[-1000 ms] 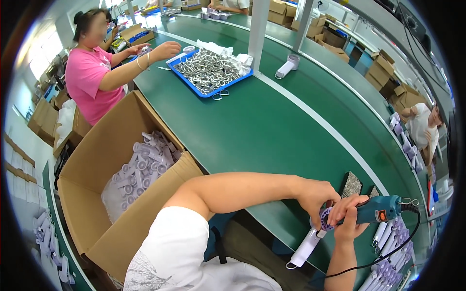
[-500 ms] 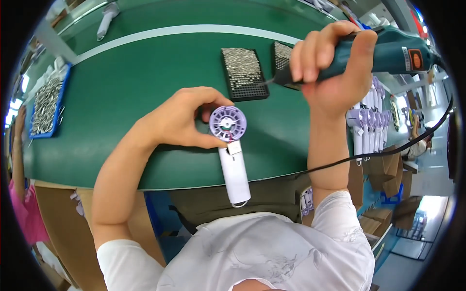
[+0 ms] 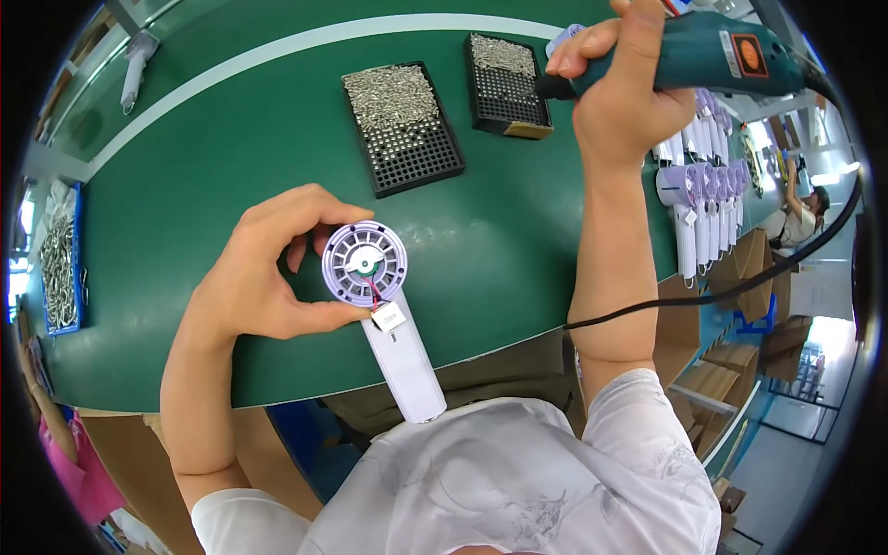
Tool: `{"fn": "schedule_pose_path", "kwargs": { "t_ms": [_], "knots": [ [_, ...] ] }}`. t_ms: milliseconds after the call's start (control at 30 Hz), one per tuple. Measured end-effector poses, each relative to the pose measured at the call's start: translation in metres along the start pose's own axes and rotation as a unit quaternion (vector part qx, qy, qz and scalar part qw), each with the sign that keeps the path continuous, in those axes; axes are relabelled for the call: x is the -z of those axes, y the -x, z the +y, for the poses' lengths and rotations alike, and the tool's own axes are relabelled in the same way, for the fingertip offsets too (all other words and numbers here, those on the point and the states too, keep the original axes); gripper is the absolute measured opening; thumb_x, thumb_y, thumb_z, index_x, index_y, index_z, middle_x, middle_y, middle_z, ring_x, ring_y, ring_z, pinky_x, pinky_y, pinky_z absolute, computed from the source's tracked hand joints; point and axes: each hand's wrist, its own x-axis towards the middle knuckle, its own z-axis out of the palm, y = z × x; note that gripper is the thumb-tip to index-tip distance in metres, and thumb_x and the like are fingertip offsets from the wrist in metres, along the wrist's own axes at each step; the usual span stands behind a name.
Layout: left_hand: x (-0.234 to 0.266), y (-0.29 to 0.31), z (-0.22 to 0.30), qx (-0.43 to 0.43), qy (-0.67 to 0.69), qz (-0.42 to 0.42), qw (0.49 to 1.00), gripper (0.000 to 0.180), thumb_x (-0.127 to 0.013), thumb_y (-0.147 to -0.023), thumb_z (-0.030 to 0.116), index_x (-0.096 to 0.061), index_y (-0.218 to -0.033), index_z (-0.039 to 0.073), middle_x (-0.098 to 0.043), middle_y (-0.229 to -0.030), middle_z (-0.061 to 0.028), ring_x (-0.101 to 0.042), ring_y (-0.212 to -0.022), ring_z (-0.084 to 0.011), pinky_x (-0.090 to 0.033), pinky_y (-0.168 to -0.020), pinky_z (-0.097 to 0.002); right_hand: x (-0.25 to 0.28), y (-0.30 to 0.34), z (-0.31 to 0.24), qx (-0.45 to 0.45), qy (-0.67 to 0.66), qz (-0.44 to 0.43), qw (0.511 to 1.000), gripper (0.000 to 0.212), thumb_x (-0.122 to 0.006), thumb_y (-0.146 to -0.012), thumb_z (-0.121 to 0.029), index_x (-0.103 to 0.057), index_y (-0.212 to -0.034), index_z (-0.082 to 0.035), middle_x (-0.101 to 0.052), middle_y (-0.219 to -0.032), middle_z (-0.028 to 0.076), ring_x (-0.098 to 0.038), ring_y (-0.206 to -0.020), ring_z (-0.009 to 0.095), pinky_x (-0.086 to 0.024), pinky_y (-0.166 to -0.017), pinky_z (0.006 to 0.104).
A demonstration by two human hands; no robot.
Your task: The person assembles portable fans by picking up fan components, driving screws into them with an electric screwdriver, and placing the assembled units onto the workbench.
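While our left hand (image 3: 262,275) is gripping the fan (image 3: 402,359) across the near edge of the green table (image 3: 504,231), our right hand (image 3: 634,97) is moving the teal driver (image 3: 703,55) away from the nearer tray (image 3: 418,163), apparently leaving the fan untouched.

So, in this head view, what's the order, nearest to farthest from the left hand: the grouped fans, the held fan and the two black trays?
1. Held fan: gripped by the left hand.
2. Left black tray: ahead and to the right.
3. Right black tray: farther ahead and right.
4. Grouped fans: farthest right.
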Motion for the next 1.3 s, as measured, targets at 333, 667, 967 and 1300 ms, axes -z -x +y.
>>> {"fn": "schedule_pose_path", "kwargs": {
  "t_ms": [333,667,967,1300],
  "knots": [
    [0.0,-0.002,-0.001,-0.011,0.005,0.007,1.0,0.059,-0.094,-0.061,0.019,-0.07,-0.114,0.005,-0.067,-0.093,-0.0023,-0.056,-0.075,-0.0125,-0.039,-0.056,-0.0237,0.006,-0.009,0.03,-0.043,0.012,0.034,0.998,0.037,-0.068,-0.101,-0.03,-0.06,-0.083,0.001,-0.056,-0.058,0.006,-0.057,-0.046,0.016,-0.048,-0.045,0.0294],
    [0.0,0.0,-0.005,-0.011,-0.003,0.001,1.0,0.065,-0.094,-0.056,0.019,-0.07,-0.113,0.001,-0.068,-0.098,-0.0063,-0.058,-0.075,-0.0108,-0.04,-0.056,-0.0212,0.004,-0.008,0.035,-0.056,0.038,0.027,0.997,0.039,-0.07,-0.1,-0.03,-0.062,-0.079,0.002,-0.057,-0.058,0.005,-0.058,-0.046,0.015,-0.047,-0.045,0.028],
    [0.0,-0.003,0.0,-0.001,0.009,0.004,1.0,0.06,-0.094,-0.06,0.018,-0.07,-0.113,0.005,-0.067,-0.093,-0.0028,-0.057,-0.075,-0.0126,-0.039,-0.056,-0.0235,0.005,-0.009,0.037,-0.068,0.035,0.015,0.997,0.047,-0.069,-0.101,-0.031,-0.057,-0.064,-0.002,-0.056,-0.055,0.005,-0.058,-0.045,0.015,-0.047,-0.045,0.0276],
    [0.002,-0.001,0.0,-0.006,0.01,0.005,1.0,0.058,-0.093,-0.061,0.016,-0.07,-0.113,0.005,-0.066,-0.093,-0.0024,-0.056,-0.073,-0.0124,-0.039,-0.055,-0.0236,0.004,-0.009,0.042,-0.053,0.042,-0.008,0.998,0.044,-0.069,-0.1,-0.029,-0.058,-0.067,-0.003,-0.057,-0.056,0.004,-0.058,-0.046,0.013,-0.046,-0.045,0.0269]
  ]
}}
